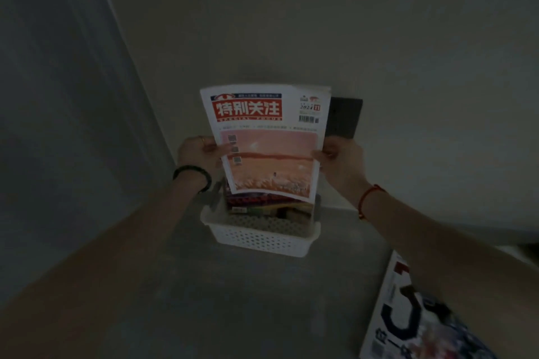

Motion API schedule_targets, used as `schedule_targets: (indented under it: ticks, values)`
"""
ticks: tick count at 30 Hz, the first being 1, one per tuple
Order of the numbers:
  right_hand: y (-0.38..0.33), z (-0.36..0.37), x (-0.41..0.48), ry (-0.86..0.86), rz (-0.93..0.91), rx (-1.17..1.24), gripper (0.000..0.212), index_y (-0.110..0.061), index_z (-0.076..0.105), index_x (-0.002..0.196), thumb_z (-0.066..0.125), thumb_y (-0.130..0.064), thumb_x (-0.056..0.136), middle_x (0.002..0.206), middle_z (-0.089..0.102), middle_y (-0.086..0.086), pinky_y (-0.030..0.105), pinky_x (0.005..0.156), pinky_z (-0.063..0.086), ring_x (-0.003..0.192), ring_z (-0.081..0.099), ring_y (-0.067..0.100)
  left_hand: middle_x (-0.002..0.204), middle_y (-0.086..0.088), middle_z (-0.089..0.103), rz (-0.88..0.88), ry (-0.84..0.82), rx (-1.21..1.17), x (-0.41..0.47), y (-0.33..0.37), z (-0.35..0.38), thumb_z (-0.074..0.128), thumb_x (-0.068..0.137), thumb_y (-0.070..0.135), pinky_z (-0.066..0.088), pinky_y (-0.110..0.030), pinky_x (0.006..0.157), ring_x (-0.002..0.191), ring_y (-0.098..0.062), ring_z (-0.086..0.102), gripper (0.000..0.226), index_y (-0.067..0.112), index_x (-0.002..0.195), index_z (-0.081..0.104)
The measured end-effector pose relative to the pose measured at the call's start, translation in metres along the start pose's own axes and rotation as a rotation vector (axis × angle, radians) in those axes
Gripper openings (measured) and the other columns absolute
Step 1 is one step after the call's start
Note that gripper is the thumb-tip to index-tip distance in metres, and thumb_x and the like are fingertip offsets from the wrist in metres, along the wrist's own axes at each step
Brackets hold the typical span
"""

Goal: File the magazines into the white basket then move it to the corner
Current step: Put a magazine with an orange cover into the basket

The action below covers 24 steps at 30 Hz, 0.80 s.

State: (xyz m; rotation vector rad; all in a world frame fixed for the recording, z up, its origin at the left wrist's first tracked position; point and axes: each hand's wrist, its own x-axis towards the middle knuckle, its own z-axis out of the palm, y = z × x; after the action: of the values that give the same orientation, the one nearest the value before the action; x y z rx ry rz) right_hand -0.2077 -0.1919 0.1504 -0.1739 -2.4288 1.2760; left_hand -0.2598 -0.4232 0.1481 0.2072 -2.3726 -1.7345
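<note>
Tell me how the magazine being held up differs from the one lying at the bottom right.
The held magazine stands upright over the white basket, gripped at its edges by the left hand and right hand; the floor magazine lies flat, untouched. The held one's cover shows whole, with a red title banner and a pinkish picture; the floor one is cut off by the frame and shows large dark lettering. Both have white-edged covers.

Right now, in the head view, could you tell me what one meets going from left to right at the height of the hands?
Black bracelet → left hand → held magazine → right hand → red string bracelet.
</note>
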Motion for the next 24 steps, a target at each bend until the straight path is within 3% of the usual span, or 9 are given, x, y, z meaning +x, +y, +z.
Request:
schedule_targets:
  ticks: [2, 4, 7, 11, 14, 17, 19, 24]
  values:
    - [0.011, 0.015, 0.005, 0.014, 0.051, -0.039, 0.01, -0.004, 0.071, 0.083, 0.062, -0.009, 0.082, 0.084, 0.071, 0.011, 0.019, 0.057, 0.046, 0.067, 0.06, 0.017, 0.092, -0.012, 0.068, -0.022, -0.026, 0.058, 0.011, -0.02, 0.007, 0.07, 0.077, 0.015, 0.054, -0.035, 0.081, 0.076, -0.021, 0.061, 0.015, 0.003, 0.086, 0.069]
    - [0.023, 0.028, 0.007, -0.006, 0.095, -0.076, 0.01, -0.003, 0.071, 0.08, 0.064, -0.009, 0.081, 0.08, 0.07, 0.011, 0.017, 0.053, 0.04, 0.064, 0.055, 0.015, 0.084, -0.017, 0.07, -0.036, -0.043, 0.126, 0.017, -0.037, 0.013, 0.069, 0.078, 0.018, 0.055, -0.042, 0.084, 0.072, -0.024, 0.061, 0.012, 0.007, 0.074, 0.068]
    - [0.036, 0.044, 0.007, -0.025, 0.17, -0.09, 0.011, -0.002, 0.072, 0.079, 0.065, -0.01, 0.08, 0.079, 0.071, 0.013, 0.019, 0.061, 0.043, 0.065, 0.057, 0.017, 0.092, -0.027, 0.07, -0.05, -0.048, 0.16, 0.021, -0.057, 0.019, 0.067, 0.08, 0.019, 0.055, -0.046, 0.083, 0.074, -0.029, 0.063, 0.023, -0.003, 0.086, 0.069]
    - [0.047, 0.063, 0.004, -0.03, 0.25, -0.072, 0.011, -0.001, 0.071, 0.076, 0.067, -0.011, 0.078, 0.078, 0.072, 0.014, 0.003, 0.043, 0.036, 0.054, 0.052, 0.009, 0.096, -0.029, 0.07, -0.078, -0.032, 0.168, 0.026, -0.071, 0.022, 0.068, 0.079, 0.017, 0.054, -0.048, 0.085, 0.081, -0.034, 0.066, 0.026, -0.004, 0.094, 0.069]
    - [0.052, 0.072, 0.002, -0.027, 0.28, -0.069, 0.009, -0.006, 0.074, 0.08, 0.069, -0.013, 0.077, 0.077, 0.073, 0.01, 0.012, 0.049, 0.042, 0.053, 0.054, 0.006, 0.098, -0.029, 0.069, -0.106, -0.017, 0.13, 0.03, -0.075, 0.021, 0.071, 0.075, 0.015, 0.054, -0.048, 0.087, 0.082, -0.033, 0.065, 0.027, -0.004, 0.094, 0.069]
    - [0.053, 0.077, 0.002, 0.003, 0.314, -0.041, 0.013, -0.006, 0.073, 0.086, 0.069, -0.013, 0.077, 0.08, 0.073, 0.009, 0.023, 0.063, 0.053, 0.066, 0.064, 0.017, 0.098, -0.027, 0.07, -0.071, 0.027, 0.178, 0.032, -0.078, 0.02, 0.075, 0.071, 0.017, 0.052, -0.039, 0.086, 0.089, -0.037, 0.065, 0.031, -0.004, 0.092, 0.069]
    - [0.054, 0.078, 0.003, 0.02, 0.333, -0.02, 0.014, -0.006, 0.074, 0.087, 0.07, -0.013, 0.076, 0.082, 0.073, 0.009, 0.027, 0.067, 0.056, 0.072, 0.067, 0.02, 0.1, -0.023, 0.071, -0.067, 0.055, 0.205, 0.032, -0.078, 0.02, 0.077, 0.069, 0.019, 0.047, -0.029, 0.079, 0.091, -0.033, 0.064, 0.035, -0.003, 0.094, 0.069]
    - [0.059, 0.078, 0.002, 0.061, 0.353, -0.002, 0.015, -0.008, 0.073, 0.086, 0.073, -0.016, 0.074, 0.086, 0.074, 0.01, 0.035, 0.075, 0.057, 0.075, 0.068, 0.022, 0.104, -0.02, 0.07, -0.085, 0.061, 0.18, 0.036, -0.078, 0.019, 0.077, 0.068, 0.021, 0.044, -0.026, 0.077, 0.083, -0.021, 0.058, 0.038, -0.002, 0.097, 0.067]
